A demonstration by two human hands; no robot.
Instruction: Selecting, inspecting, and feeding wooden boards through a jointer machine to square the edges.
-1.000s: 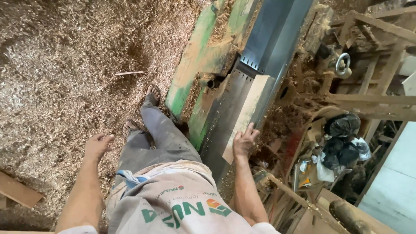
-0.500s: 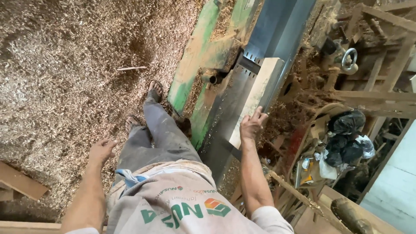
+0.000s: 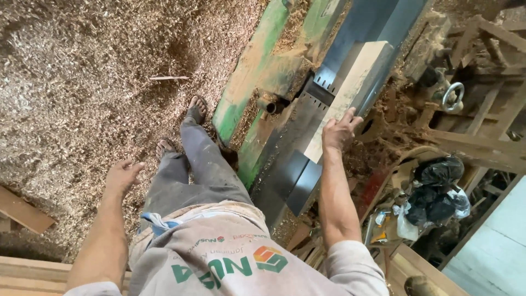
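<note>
1. The right hand (image 3: 338, 131) presses flat, fingers spread, on the near end of a pale wooden board (image 3: 350, 93).
2. The board lies on the grey planer table (image 3: 296, 164), right of its green body (image 3: 246, 82).
3. The left hand (image 3: 121, 176) hangs open, holding nothing, over the sawdust floor (image 3: 82, 82).
4. Black bags (image 3: 435, 192) and timber clutter sit right.

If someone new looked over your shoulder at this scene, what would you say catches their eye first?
Most striking is the right hand pressing on the near end of a pale wooden board that lies on the dark metal bed of a green woodworking machine. To the left, wood shavings blanket the whole floor, and the left hand hangs open over them. Bare sandalled feet stand right beside the machine.
</note>
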